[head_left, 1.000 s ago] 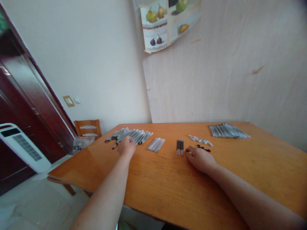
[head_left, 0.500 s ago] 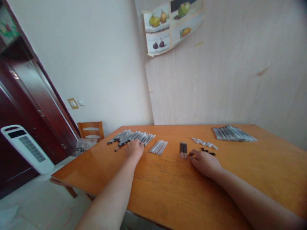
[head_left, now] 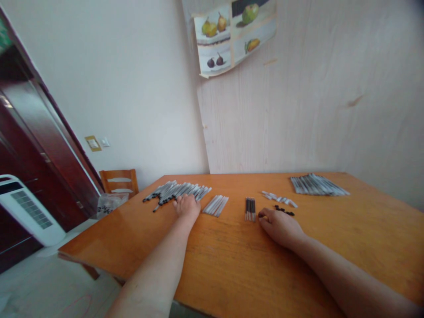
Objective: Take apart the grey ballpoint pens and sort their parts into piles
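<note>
My left hand (head_left: 187, 207) lies at the near right edge of a pile of pens (head_left: 179, 191) with clear barrels and black ends. Its fingers reach over them, a little apart, with the tips partly hidden. Right of it is a row of thin whitish tubes (head_left: 216, 206). Several dark refills (head_left: 250, 208) with pale tips lie side by side mid-table. Just right of these, my right hand (head_left: 280, 226) rests on the table, thumb and finger pinched on a small black piece (head_left: 260, 215). Similar small black pieces (head_left: 284, 210) lie behind that hand, with short clear-white pieces (head_left: 280, 198) farther back.
A wide stack of pens (head_left: 318, 184) lies at the back right of the wooden table (head_left: 218, 260). Beyond the left edge stand a wooden chair (head_left: 118, 180), a plastic bag (head_left: 111, 203) with dark pieces and a white appliance (head_left: 31, 212). A wall rises behind the table.
The view has turned slightly, shifting most things a little left in the picture. My left hand's fingers look more spread at the pile. My right hand keeps its place by the refills.
</note>
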The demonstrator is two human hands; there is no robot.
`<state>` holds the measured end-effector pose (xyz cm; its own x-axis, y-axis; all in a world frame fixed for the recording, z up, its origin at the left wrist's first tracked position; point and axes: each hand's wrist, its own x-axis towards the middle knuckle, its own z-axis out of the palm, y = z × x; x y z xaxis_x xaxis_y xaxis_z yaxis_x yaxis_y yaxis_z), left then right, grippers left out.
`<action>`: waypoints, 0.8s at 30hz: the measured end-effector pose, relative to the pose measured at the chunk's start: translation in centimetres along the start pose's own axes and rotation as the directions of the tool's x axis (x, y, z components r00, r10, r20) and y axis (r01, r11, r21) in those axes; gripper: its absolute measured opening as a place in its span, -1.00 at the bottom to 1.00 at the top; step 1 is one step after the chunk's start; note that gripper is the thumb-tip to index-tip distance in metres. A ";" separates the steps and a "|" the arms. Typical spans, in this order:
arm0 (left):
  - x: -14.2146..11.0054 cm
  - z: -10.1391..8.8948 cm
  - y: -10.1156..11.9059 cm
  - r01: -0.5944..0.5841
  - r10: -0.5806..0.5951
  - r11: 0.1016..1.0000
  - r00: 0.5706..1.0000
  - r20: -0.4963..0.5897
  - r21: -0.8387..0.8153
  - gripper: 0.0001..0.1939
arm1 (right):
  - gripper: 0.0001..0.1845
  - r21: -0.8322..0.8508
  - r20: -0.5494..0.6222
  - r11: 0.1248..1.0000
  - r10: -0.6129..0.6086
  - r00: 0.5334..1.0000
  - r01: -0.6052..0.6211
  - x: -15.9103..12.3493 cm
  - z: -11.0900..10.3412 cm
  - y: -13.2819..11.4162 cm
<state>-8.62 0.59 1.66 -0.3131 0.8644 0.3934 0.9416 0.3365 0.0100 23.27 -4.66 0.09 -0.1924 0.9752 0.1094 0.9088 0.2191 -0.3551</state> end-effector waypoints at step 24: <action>-0.2 -0.4 -0.3 0.039 -0.044 0.997 0.996 -0.076 -0.064 -0.72 | -0.66 -0.023 0.006 1.000 0.020 1.000 -0.020 -0.1 -0.4 -0.3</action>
<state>-8.76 0.21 1.99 -0.3434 0.8179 0.4617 0.9348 0.3449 0.0844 23.17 -4.86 0.52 -0.1761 0.9796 0.0970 0.9206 0.1988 -0.3360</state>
